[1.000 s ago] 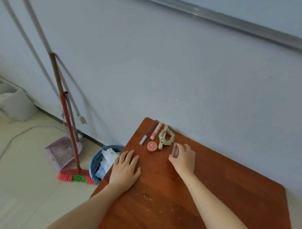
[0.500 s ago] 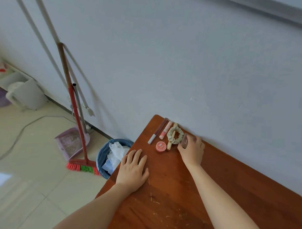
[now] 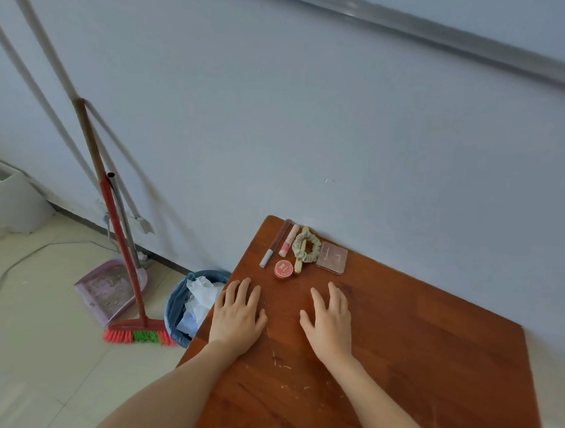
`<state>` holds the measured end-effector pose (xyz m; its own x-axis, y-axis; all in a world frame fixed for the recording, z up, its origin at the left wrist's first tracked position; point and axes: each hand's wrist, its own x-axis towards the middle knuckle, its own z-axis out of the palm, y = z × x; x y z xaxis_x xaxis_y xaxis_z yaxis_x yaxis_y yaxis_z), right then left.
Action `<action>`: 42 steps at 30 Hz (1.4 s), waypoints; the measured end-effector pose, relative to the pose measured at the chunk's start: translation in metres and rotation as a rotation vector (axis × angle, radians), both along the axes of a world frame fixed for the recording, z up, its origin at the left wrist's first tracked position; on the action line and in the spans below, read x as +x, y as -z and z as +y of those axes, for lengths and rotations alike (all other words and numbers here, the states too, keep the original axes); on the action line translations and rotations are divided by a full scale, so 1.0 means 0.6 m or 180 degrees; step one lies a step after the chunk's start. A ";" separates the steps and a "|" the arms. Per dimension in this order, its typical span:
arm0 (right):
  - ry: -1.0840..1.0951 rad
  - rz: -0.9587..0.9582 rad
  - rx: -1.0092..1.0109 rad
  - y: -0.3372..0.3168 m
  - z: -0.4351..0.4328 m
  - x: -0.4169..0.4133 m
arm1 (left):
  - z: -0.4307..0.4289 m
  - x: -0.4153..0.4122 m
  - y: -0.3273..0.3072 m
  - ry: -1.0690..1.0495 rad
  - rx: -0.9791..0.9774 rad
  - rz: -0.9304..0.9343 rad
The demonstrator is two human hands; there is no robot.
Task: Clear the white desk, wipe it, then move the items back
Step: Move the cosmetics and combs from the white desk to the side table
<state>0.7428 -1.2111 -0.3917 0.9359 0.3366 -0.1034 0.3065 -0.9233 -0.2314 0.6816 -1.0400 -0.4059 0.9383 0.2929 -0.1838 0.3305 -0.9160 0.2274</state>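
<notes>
Here both hands lie flat and loose on the brown desk (image 3: 413, 362), holding nothing: the left hand (image 3: 237, 314) near the left edge, the right hand (image 3: 330, 324) beside it. Just past the fingers, by the wall, sit the dark tube (image 3: 275, 244), pink tube (image 3: 289, 239), scrunchie (image 3: 309, 258), tin (image 3: 283, 269) and compact (image 3: 332, 257). No white desk shows, so I think the things wait here for it. Next they likely need small pinches, one at a time. The left edge is close, with a bin (image 3: 178, 303) below. Open room lies to the right.

print on red tin (image 3: 283, 269), compact (image 3: 332, 257): too small, unreadable
</notes>
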 end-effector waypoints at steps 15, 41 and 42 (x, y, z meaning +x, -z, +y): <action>0.1447 -0.0120 -0.0219 -0.004 -0.025 -0.249 | 0.032 -0.024 -0.019 0.0591 -0.0966 -0.0528; 0.4816 -0.0550 -0.1590 -0.199 0.285 -1.134 | -0.066 -0.632 -0.196 0.5670 -0.1830 -0.0860; 0.4871 -0.0474 -0.1678 -0.204 0.303 -1.172 | -0.059 -0.671 -0.201 0.5769 -0.1890 -0.0866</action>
